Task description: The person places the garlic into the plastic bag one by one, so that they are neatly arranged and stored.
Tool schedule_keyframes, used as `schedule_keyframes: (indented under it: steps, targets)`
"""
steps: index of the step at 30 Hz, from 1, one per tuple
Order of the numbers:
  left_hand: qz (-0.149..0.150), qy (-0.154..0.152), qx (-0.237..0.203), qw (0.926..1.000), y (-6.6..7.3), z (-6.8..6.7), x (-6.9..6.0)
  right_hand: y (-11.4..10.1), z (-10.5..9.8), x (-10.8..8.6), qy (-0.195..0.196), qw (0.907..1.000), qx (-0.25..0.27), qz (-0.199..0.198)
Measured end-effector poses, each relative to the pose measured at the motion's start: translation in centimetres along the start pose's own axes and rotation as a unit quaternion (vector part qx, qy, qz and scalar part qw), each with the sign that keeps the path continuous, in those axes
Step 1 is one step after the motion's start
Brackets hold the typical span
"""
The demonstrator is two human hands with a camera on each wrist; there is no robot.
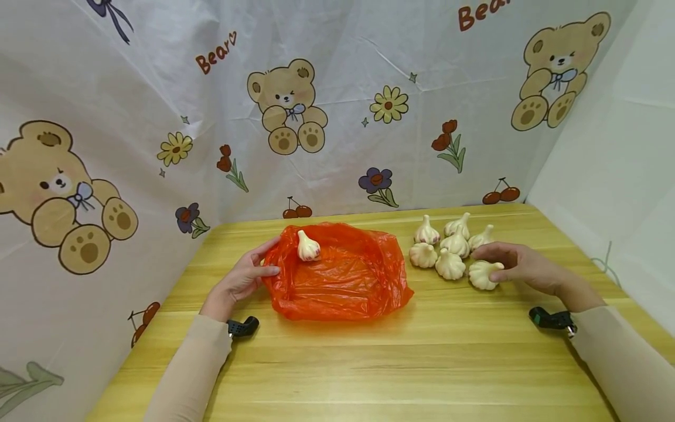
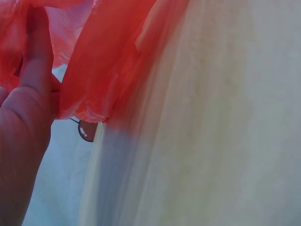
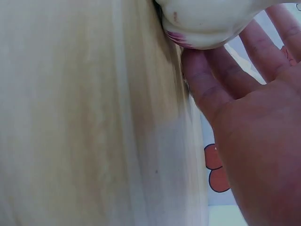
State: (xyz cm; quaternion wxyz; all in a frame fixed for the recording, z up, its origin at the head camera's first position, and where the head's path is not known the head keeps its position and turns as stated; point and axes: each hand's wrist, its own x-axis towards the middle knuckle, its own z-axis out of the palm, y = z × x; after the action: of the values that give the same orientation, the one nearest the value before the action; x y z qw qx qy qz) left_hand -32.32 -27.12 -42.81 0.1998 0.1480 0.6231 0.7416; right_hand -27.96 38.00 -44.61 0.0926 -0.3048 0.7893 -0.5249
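Observation:
A red plastic bag (image 1: 337,293) lies with its mouth spread open on the wooden table. One garlic bulb (image 1: 308,247) is inside it, by the left rim. At that rim my left hand (image 1: 245,275) holds the bag, thumb on the inner side and fingers behind the plastic. The left wrist view shows the bag's film (image 2: 101,61) over the fingers. On the right, my right hand (image 1: 519,266) has thumb and fingers around a garlic bulb (image 1: 482,275) at the front of a cluster. That bulb (image 3: 207,21) appears at the fingertips in the right wrist view.
Several more garlic bulbs (image 1: 450,265) stand close together right of the bag, beside and behind the gripped one. The wooden table (image 1: 379,369) ends at a back wall covered with a bear-print cloth (image 1: 337,176). A white wall (image 1: 622,176) bounds the right side.

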Motion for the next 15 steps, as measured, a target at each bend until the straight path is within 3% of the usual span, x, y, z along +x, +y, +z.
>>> schedule_keyframes:
  steps: [6,15]
  targets:
    - [-0.005,0.004,0.005,1.0000,-0.06,0.00,-0.01,0.37,0.19,-0.21,-0.002,1.0000,-0.001,0.002]
    - [-0.006,0.003,0.013,0.9999,0.07,0.15,-0.03,0.87,0.20,-0.41,0.028,0.9949,-0.069,0.068]
